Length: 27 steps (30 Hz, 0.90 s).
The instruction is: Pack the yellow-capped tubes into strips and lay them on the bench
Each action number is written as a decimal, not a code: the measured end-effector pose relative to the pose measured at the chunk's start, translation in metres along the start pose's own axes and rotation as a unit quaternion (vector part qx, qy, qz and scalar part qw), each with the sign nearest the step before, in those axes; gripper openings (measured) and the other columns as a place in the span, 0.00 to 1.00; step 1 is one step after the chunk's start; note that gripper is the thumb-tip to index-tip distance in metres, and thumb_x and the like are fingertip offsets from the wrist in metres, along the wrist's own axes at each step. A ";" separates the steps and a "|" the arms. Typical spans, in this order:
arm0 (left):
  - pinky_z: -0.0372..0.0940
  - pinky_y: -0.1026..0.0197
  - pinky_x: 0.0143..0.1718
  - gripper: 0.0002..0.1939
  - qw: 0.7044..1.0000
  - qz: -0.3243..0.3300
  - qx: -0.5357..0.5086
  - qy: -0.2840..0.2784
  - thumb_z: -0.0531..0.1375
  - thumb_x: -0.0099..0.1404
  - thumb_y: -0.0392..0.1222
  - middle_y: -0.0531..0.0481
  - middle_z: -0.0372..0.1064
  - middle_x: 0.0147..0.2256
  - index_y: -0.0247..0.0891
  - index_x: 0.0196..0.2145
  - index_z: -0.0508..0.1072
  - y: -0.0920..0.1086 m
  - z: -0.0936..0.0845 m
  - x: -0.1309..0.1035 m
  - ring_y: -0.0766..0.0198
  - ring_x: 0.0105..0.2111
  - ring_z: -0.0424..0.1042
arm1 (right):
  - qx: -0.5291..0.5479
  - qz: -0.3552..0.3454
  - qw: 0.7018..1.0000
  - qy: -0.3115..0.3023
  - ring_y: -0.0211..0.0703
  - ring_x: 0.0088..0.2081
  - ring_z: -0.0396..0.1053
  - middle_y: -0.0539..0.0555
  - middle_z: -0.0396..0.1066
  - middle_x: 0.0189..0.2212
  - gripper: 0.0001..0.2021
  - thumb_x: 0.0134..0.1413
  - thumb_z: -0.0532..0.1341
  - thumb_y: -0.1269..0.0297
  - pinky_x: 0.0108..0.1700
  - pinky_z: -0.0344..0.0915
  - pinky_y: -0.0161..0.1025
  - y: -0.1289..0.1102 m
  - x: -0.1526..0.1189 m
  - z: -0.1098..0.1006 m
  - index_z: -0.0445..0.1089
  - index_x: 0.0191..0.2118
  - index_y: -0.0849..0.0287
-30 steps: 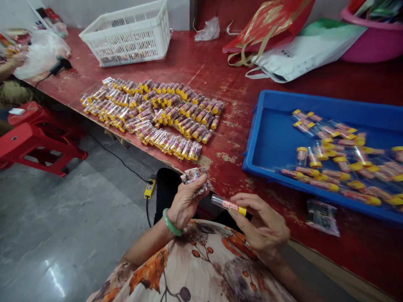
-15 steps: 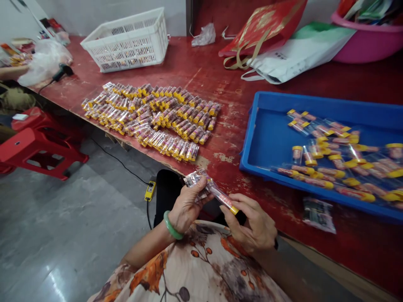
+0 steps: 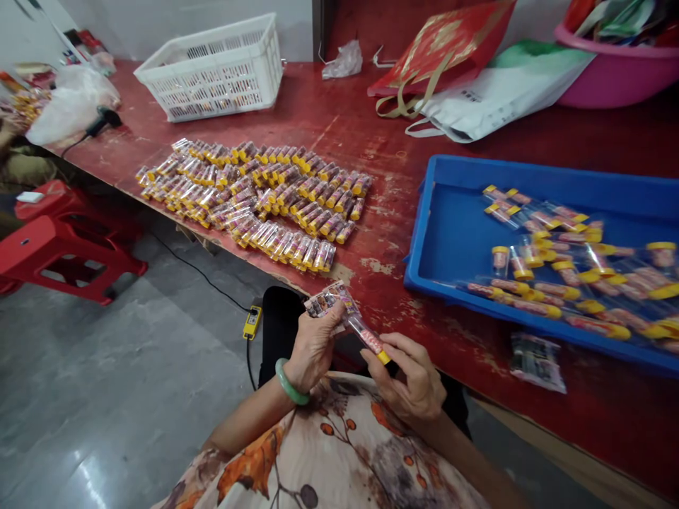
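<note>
My left hand (image 3: 315, 346), with a green bangle at the wrist, is closed on a printed plastic wrapper (image 3: 321, 300) over my lap. A clear tube with a yellow cap (image 3: 368, 337) points down to the right from the wrapper. The fingers of my right hand (image 3: 411, 378) grip the tube near its capped end. On the red table (image 3: 392, 148) lie rows of wrapped yellow-capped tubes (image 3: 286, 191). The blue tray (image 3: 427, 233) at the right holds loose tubes with yellow caps (image 3: 567, 272).
A small packet (image 3: 538, 362) lies before the tray. Behind are a white basket (image 3: 223, 78), bags (image 3: 498, 92) and a pink basin (image 3: 620, 74). At the left are a black tool (image 3: 100, 121), red stools (image 3: 68, 247) and part of another person.
Both hands have shifted slightly left with the tube and wrapper. More of the wrapper's printed side shows. The other person's arm at the far left has moved.
</note>
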<state>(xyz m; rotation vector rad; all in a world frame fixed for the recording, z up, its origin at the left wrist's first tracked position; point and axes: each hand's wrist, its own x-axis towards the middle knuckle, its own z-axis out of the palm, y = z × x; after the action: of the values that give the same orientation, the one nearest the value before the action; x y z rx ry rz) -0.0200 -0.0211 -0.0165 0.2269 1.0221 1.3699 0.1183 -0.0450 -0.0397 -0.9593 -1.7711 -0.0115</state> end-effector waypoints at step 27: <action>0.69 0.63 0.32 0.18 0.986 -0.123 0.056 -0.096 0.73 0.46 0.40 0.47 0.76 0.30 0.31 0.35 0.77 0.003 -0.003 -0.006 0.65 0.28 0.73 | 0.168 0.146 0.968 -0.116 0.36 0.29 0.65 0.55 0.66 0.44 0.19 0.49 0.66 0.70 0.34 0.69 0.39 0.023 0.023 0.003 0.64 0.47 0.55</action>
<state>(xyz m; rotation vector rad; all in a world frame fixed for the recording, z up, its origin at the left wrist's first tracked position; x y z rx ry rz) -0.0238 -0.0269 -0.0136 0.3003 0.9322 1.0484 0.1272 -0.0147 -0.0325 -0.9903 -1.7496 0.5929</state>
